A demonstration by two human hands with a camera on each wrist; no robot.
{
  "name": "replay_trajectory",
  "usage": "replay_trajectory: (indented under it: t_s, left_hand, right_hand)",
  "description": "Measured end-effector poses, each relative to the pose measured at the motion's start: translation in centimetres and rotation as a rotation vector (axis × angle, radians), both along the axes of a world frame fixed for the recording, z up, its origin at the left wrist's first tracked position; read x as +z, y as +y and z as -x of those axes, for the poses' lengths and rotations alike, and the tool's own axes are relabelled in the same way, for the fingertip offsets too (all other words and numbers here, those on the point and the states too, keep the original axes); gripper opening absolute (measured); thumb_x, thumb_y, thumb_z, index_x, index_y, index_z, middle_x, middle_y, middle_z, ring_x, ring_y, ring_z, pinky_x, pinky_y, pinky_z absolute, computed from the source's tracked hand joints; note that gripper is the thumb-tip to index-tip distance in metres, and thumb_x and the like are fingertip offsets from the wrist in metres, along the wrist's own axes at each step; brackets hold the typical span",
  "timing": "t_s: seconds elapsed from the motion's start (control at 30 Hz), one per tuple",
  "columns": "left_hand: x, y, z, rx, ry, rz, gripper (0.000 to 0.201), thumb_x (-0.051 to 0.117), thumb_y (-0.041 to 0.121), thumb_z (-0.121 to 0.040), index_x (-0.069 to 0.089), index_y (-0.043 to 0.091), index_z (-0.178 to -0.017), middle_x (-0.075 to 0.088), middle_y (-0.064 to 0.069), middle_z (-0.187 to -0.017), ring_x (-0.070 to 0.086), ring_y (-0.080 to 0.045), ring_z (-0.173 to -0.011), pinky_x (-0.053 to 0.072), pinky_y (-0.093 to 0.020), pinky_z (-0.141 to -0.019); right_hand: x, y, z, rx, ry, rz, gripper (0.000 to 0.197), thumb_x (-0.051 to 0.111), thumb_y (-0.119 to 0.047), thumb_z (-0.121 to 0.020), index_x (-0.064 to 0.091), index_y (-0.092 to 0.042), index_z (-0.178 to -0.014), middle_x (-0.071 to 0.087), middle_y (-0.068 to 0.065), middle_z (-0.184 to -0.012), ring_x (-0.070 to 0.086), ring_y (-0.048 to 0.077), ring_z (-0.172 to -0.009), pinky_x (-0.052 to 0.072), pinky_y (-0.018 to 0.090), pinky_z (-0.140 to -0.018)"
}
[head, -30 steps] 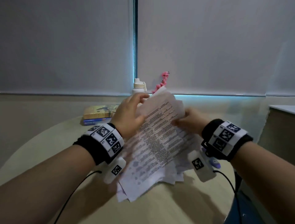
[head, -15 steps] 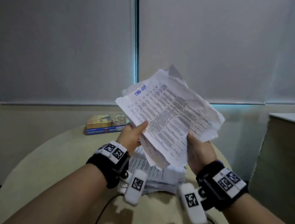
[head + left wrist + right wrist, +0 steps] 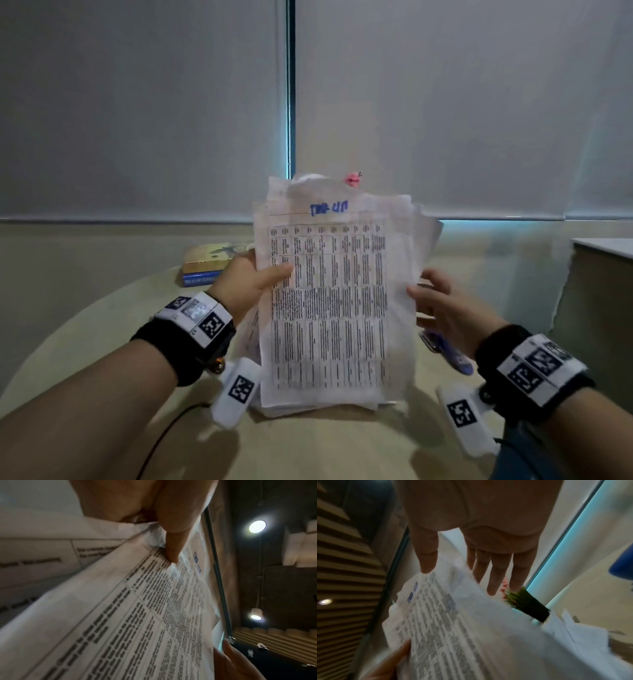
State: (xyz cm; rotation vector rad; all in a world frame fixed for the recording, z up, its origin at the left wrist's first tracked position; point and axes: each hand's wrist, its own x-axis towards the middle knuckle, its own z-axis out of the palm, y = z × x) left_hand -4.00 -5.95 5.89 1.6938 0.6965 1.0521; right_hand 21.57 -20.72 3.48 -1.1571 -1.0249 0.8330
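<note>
Nearest are two forearms, each with a black wristband carrying black-and-white square markers. They reach over a round, pale worktop (image 3: 102, 342).

Between them a stack of papers (image 3: 329, 308) stands nearly upright in the middle of the worktop, with its bottom edge down at the surface. The front sheet faces the person and shows a printed table, with a blue handwritten note at the top. The sheets behind it are crumpled and fan out unevenly at the top and right.

The left hand (image 3: 245, 284) grips the stack's left edge about halfway up. Its thumb (image 3: 173, 545) presses on the front sheet, and the rest of the hand is behind the paper.

The right hand (image 3: 445, 305) is at the right edge with its fingers (image 3: 498, 572) straight and spread behind the sheets. The thumb tip touches the front edge, so this hand is open and steadies the stack without clasping it.

A blue pen (image 3: 448, 353) lies on the worktop just beneath the right hand.

Farther back on the left, two books (image 3: 212, 263) are stacked flat near the worktop's far edge, partly hidden by the left hand.

Behind the papers, a pink flower (image 3: 352, 179) shows just above their top edge. The right wrist view shows it rising from a green plant in a dark pot (image 3: 534, 608).

Farthest off, grey blinds (image 3: 137, 102) cover the window.
</note>
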Motion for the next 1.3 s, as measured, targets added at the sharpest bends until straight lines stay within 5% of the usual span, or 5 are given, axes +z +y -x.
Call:
replay_trajectory:
  t_s: [0.27, 0.6, 0.9, 1.07, 1.3]
  left_hand:
    - [1.2, -2.4, 0.1, -0.093, -0.074, -0.077, 0.041, 0.075, 0.041, -0.072, 0.068, 0.019, -0.107, 0.073, 0.000, -0.107, 0.069, -0.017, -0.101, 0.053, -0.039, -0.091]
    - [1.8, -3.7, 0.3, -0.073, -0.096, -0.146, 0.022, 0.063, 0.021, -0.087, 0.069, 0.014, -0.107, 0.073, -0.005, -0.105, 0.069, -0.022, -0.101, 0.051, -0.051, -0.094]
    - [0.8, -3.8, 0.6, -0.162, -0.101, 0.027, 0.034, 0.064, 0.018, -0.079, 0.063, 0.009, -0.112, 0.071, -0.012, -0.110, 0.067, -0.029, -0.104, 0.049, -0.055, -0.095]
    - [2.3, -4.4, 0.9, -0.183, -0.233, 0.045, 0.036, 0.061, 0.026, -0.077, 0.066, 0.008, -0.107, 0.072, -0.013, -0.106, 0.069, -0.029, -0.098, 0.054, -0.047, -0.088]
    - [0.6, -3.9, 1.5, -0.159, -0.132, 0.068, 0.041, 0.063, 0.020, -0.078, 0.060, 0.003, -0.115, 0.070, -0.015, -0.109, 0.068, -0.032, -0.102, 0.054, -0.048, -0.089]
  right_hand:
    - [1.5, -0.9, 2.7, -0.058, 0.091, -0.228, 0.056, 0.079, -0.027, -0.051, 0.066, -0.003, -0.099, 0.073, 0.014, -0.095, 0.071, 0.027, -0.084, 0.057, 0.031, -0.066]
    - [2.2, -2.1, 4.5, -0.075, 0.015, -0.205, 0.021, 0.063, -0.013, -0.077, 0.067, -0.007, -0.097, 0.075, 0.008, -0.089, 0.072, 0.026, -0.083, 0.058, 0.031, -0.066]
    - [1.2, -2.2, 4.8, -0.037, -0.050, -0.101, 0.050, 0.079, -0.028, -0.060, 0.068, -0.008, -0.105, 0.072, 0.013, -0.105, 0.068, 0.031, -0.098, 0.052, 0.048, -0.089]
    - [2.6, -2.6, 5.0, -0.057, -0.016, -0.198, 0.024, 0.062, -0.010, -0.080, 0.066, -0.010, -0.104, 0.072, 0.010, -0.102, 0.069, 0.030, -0.096, 0.056, 0.043, -0.082]
    - [0.6, -2.9, 4.8, 0.026, 0.014, -0.133, 0.048, 0.081, -0.028, -0.059, 0.071, -0.012, -0.104, 0.069, 0.016, -0.111, 0.065, 0.035, -0.103, 0.046, 0.055, -0.095]
